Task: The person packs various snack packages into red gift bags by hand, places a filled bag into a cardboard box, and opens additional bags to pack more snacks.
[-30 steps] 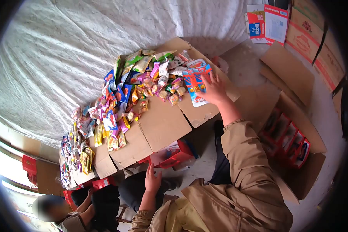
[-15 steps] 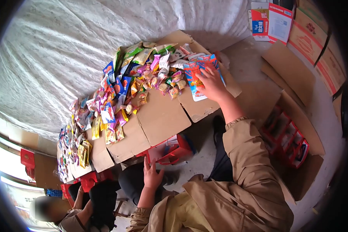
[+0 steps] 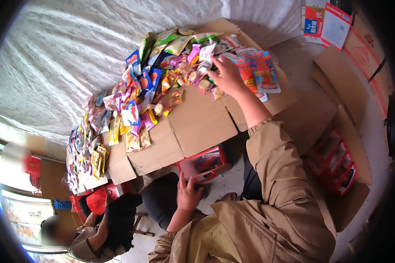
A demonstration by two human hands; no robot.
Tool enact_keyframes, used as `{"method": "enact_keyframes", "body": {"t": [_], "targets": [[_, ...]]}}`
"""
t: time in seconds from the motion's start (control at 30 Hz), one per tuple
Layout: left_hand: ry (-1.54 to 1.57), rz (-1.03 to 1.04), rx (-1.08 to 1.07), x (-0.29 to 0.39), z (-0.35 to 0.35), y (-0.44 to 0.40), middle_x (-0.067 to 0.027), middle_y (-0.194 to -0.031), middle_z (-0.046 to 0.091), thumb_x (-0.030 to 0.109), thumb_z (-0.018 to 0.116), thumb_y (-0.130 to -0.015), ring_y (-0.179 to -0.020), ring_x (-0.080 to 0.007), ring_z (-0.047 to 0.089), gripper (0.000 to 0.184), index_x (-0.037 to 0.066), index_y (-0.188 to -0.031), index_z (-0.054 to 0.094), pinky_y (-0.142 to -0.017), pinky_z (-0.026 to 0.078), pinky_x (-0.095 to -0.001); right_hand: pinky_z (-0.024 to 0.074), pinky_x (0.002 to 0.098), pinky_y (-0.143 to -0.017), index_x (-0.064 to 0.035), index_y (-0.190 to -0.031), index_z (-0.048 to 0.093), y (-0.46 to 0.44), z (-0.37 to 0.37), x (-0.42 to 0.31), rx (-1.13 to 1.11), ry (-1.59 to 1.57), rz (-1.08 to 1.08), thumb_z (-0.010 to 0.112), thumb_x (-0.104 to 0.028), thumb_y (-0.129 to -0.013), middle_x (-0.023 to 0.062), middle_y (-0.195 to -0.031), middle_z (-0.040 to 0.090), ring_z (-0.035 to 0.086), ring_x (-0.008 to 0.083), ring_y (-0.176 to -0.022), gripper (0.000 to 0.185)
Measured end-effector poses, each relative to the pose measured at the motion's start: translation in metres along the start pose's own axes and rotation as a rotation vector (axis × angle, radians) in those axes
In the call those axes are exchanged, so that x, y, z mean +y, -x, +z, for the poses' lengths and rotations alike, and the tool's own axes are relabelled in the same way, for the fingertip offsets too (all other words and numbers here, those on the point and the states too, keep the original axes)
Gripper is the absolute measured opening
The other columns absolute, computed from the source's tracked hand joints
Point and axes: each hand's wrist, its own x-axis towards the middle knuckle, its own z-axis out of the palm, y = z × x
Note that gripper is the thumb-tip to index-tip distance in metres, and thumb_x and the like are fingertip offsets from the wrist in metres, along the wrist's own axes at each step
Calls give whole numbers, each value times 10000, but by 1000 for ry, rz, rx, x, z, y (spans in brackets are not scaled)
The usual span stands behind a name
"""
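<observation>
My right hand (image 3: 228, 76) reaches over the right part of a heap of wrapped snacks (image 3: 180, 72). Its fingers are apart at a silvery-white packet (image 3: 207, 52); whether they touch it I cannot tell. Beside that wrist lie red-and-blue snack pouches (image 3: 265, 72), partly overlapping. Low down, my left hand (image 3: 188, 193) is open with fingers spread, nothing in it, near my knee. Just above it, a red open-topped box (image 3: 213, 162) with packets inside stands below the table edge, its handle loop close to my fingertips.
Flattened cardboard (image 3: 202, 127) covers the table. On the floor at right, a large carton (image 3: 351, 206) holds several red boxes (image 3: 333, 162). More cartons (image 3: 362, 52) stand at upper right. Another person (image 3: 96, 236) sits at lower left beside a red bag (image 3: 96, 200). White sheeting (image 3: 74, 57) hangs behind.
My right hand has moved left, off the red-and-blue pouches and onto the snack heap. The pouches now lie spread out. My left hand stays by the red box; the view has shifted slightly.
</observation>
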Motion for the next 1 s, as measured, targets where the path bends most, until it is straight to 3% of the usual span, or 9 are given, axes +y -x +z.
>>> {"method": "enact_keyframes", "body": {"t": [0.1,0.17,0.2,0.3,0.4,0.43,0.6,0.8,1.0], "targets": [[14,-20,-42,-2,-9,4,-299,-1645,283,245,862,-777,-1441,-499,418,740,133,-1446,564,-1153,444,-525,423,615,-1061,-114,-1487,543,-12,21,3,-136,160,147,679,-449,-948,255,-1433,563,520,451,-1326,649],[8,-5,-67,-4,-10,5,-300,-1647,275,242,863,-773,-1437,-500,424,742,140,-1445,565,-1146,452,-523,460,535,-1040,-47,-1412,592,-10,37,9,-52,289,170,685,-357,-952,237,-1331,618,572,450,-1227,563],[-1,2,-60,-7,-9,5,-301,-1646,279,234,865,-767,-1430,-505,431,744,144,-1443,569,-1139,459,-524,393,609,-1095,-41,-1500,502,-18,27,6,-201,155,272,622,-373,-983,190,-1433,589,490,409,-1376,625],[66,47,35,-15,1,1,-300,-1643,289,202,868,-756,-1415,-511,446,705,127,-1401,594,-1128,468,-524,426,459,-1139,-27,-1490,525,-19,34,2,128,-111,-47,629,-264,-1006,163,-1489,581,507,378,-1392,549],[121,-4,38,-5,-6,-7,-298,-1638,296,190,864,-760,-1392,-507,467,673,149,-1382,609,-1117,473,-524,528,387,-1026,-52,-1416,628,-15,-13,-67,36,-245,-156,681,-289,-1003,161,-1410,648,632,337,-1262,478],[135,-16,49,-4,-7,-10,-296,-1636,299,192,864,-764,-1384,-504,475,661,159,-1376,616,-1113,475,-523,574,359,-923,-38,-1309,701,-11,-19,-80,82,-226,-271,732,-229,-971,146,-1315,708,711,300,-1099,390],[169,-54,102,-6,-1,-11,-284,-1636,311,225,860,-792,-1371,-488,491,554,172,-1312,675,-1110,476,-515,589,337,-784,-33,-1113,766,48,-51,-150,-98,-464,-246,792,-30,-885,122,-1079,761,730,226,-849,229],[118,-23,124,-6,3,-12,-304,-1624,320,247,852,-803,-1389,-489,479,539,145,-1304,684,-1131,457,-513,588,395,-772,-36,-981,721,122,-46,-174,-513,-557,-349,741,-13,-873,105,-974,715,715,301,-879,112],[120,-40,106,-1,3,-11,-312,-1621,317,236,843,-809,-1369,-493,495,500,153,-1276,686,-1123,461,-511,583,413,-761,-51,-956,707,151,-42,-164,-632,-531,-438,721,5,-827,82,-972,700,707,305,-871,142]]}}
